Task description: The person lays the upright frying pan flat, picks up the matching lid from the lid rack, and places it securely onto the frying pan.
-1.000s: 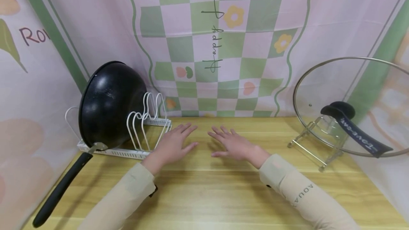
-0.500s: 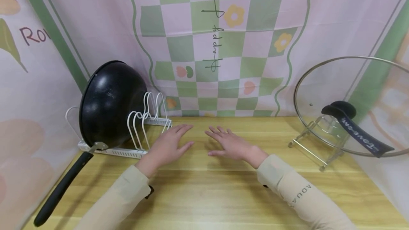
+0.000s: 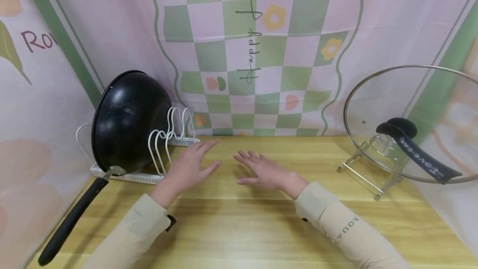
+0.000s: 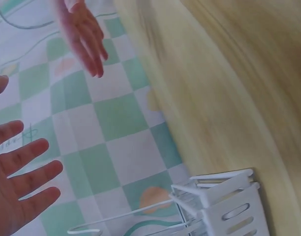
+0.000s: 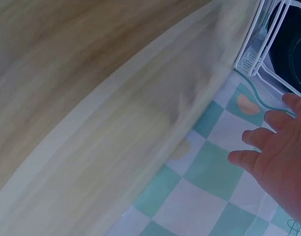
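Both hands hover over the wooden table, palms down and holding nothing. My left hand (image 3: 186, 167) has its fingers spread beside the white wire rack (image 3: 164, 144), overlapping the rack's right end in the head view. In the left wrist view the fingers (image 4: 30, 157) are straight and apart. Toward the middle, my right hand (image 3: 263, 171) is stretched out with its fingertips pointing left. A black wok (image 3: 130, 119) stands on its side in the rack, its long handle (image 3: 72, 221) slanting toward the table's front left.
At the right, a large glass lid (image 3: 373, 94) with a black knob handle (image 3: 418, 148) leans on a small metal stand (image 3: 362, 177). Patterned cloth (image 3: 239, 61) hangs behind and along both sides of the wooden table (image 3: 239, 227).
Both hands have drifted left across the table, the left one also slightly nearer the rack. The wok, rack and lid stay in place.
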A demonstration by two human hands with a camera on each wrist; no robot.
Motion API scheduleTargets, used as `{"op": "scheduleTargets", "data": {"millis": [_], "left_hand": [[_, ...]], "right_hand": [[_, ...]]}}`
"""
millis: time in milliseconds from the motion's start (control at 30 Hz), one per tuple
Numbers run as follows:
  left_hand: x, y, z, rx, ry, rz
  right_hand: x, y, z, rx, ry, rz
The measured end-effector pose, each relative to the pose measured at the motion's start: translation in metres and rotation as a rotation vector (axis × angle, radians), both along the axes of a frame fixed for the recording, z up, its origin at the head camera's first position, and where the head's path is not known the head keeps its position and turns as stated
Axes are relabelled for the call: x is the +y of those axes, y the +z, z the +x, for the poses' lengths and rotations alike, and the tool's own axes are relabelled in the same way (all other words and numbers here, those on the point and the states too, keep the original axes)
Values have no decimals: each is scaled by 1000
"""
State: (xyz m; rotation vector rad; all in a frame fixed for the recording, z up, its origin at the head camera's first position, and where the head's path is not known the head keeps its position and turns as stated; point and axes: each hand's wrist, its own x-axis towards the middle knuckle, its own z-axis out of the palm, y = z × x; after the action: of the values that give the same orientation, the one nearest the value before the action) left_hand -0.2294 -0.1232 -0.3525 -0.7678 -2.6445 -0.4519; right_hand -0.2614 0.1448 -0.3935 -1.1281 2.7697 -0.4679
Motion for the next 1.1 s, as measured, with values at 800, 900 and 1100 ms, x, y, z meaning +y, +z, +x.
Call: {"op": "scheduleTargets", "data": {"millis": [800,900,1100], "left_hand": [[-19,35,7,142,76,160],[-24,40,9,134,107,183],[-33,44,10,168,150,228]], "right_hand": [[-23,0,-1,-51,32,-84],[-26,1,-1,-63,24,-82],[-31,1,-1,-85,9,-84]]}}
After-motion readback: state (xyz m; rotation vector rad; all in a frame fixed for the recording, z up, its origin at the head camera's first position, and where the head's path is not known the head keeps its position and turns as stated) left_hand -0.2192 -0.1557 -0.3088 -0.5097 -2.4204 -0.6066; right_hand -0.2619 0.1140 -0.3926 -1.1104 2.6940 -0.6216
